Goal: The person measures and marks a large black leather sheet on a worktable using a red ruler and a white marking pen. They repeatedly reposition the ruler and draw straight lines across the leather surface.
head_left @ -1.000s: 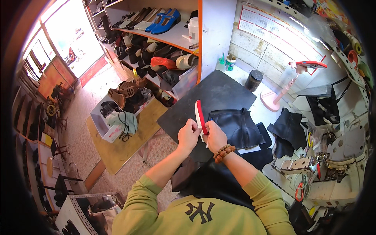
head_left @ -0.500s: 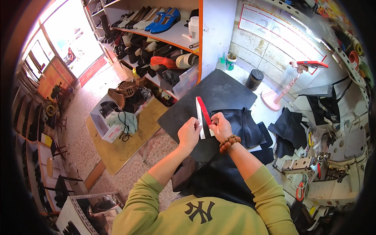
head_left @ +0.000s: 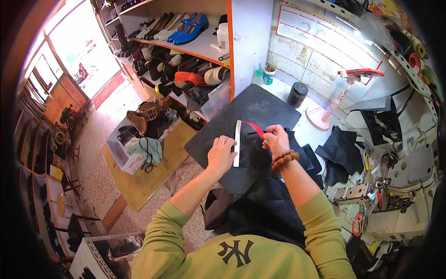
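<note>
A narrow white strip [head_left: 238,146] stands lengthwise over the black work mat [head_left: 218,125]. My left hand [head_left: 222,152] is closed at its left edge, fingertips and thumb against the strip. From the strip's far end a thin red strip [head_left: 254,127] runs off to the right in a curve. My right hand [head_left: 277,140], with a beaded bracelet [head_left: 285,159] at the wrist, pinches the other end of that red strip. Below and beside my right hand lie black leather pieces [head_left: 253,149], partly covered by it. More black leather [head_left: 265,209] spreads over my lap.
A black jar [head_left: 297,94] and a pink phone stand [head_left: 320,116] are behind the mat. Leather scraps [head_left: 341,151] and a sewing machine [head_left: 404,200] lie right. Left, a low table [head_left: 174,149] bears a shoe-filled box [head_left: 121,156]. A shoe shelf [head_left: 209,52] stands beyond.
My right hand has moved right and slightly away from me, drawing the red strip off the white one. The hands are farther apart; my left hand stays by the white strip.
</note>
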`<control>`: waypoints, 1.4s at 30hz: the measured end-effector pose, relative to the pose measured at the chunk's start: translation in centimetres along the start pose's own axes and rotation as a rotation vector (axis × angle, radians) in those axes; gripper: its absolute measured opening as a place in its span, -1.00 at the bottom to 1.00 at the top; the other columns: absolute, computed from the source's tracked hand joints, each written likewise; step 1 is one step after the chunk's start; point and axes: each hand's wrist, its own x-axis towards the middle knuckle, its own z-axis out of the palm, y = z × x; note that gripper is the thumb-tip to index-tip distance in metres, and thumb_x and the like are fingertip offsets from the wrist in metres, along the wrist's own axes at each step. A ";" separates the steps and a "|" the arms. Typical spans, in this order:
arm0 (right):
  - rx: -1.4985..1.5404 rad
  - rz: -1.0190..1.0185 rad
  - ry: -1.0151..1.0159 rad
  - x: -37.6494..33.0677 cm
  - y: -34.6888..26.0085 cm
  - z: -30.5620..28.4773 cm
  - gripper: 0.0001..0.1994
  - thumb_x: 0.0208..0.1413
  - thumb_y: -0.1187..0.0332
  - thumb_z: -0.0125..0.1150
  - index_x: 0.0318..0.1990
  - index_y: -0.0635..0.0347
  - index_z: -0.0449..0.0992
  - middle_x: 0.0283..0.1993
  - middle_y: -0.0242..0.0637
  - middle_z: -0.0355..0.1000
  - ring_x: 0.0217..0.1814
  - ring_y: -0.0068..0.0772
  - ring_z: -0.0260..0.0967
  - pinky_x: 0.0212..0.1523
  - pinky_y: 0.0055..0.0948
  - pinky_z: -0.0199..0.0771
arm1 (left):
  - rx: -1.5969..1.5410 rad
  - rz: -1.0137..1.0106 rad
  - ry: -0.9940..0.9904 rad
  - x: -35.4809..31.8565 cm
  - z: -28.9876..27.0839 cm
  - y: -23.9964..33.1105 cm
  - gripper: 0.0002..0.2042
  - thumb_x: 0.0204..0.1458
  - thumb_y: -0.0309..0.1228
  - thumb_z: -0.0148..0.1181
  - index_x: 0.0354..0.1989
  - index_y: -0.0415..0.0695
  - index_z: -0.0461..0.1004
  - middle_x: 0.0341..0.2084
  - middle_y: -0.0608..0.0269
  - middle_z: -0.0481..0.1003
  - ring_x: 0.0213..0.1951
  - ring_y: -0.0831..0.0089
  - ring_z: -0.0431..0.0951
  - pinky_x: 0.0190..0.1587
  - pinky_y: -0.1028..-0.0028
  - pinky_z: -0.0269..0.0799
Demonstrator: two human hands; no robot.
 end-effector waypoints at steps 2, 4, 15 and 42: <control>0.034 0.016 0.021 -0.1 -2.0 -0.6 -0.80 0.06 0.53 0.19 -0.15 0.19 0.38 -0.44 -0.37 0.38 -0.53 -0.52 0.35 -0.52 -0.49 0.46 | 0.014 0.069 -0.039 0.6 -0.4 -0.3 -0.59 -0.17 -0.45 0.41 -0.07 0.01 0.48 -0.02 0.26 0.39 0.08 0.17 0.39 0.03 0.22 0.45; 0.089 0.007 -0.029 -0.4 -3.7 -1.1 -0.81 0.08 0.53 0.19 -0.16 0.17 0.39 -0.42 -0.38 0.39 -0.49 -0.51 0.36 -0.45 -0.45 0.47 | 0.045 0.154 -0.068 1.2 -0.6 -0.6 -0.47 -0.17 -0.46 0.41 0.07 0.05 0.46 0.12 0.24 0.37 0.19 0.15 0.34 0.15 0.22 0.41; 0.221 -0.083 0.009 -1.1 -7.8 -1.9 -0.83 0.10 0.58 0.15 -0.17 0.19 0.38 -0.28 -0.26 0.45 -0.41 -0.48 0.39 -0.31 -0.42 0.54 | 0.096 0.343 -0.431 4.4 -0.8 -2.7 -0.08 -0.05 -0.32 0.38 0.48 0.09 -0.06 0.43 0.18 0.09 0.45 0.07 0.02 0.39 0.10 0.12; -0.011 -0.186 0.157 4.8 -2.4 -10.0 -0.83 0.03 0.59 0.29 -0.25 0.22 0.44 -0.43 -0.37 0.45 -0.46 -0.55 0.38 -0.40 -0.52 0.45 | 0.091 0.410 -0.760 7.9 -0.4 -2.4 -0.24 0.14 -0.17 0.20 0.45 -0.19 0.02 0.45 0.02 0.04 0.49 0.02 -0.11 0.44 0.01 -0.09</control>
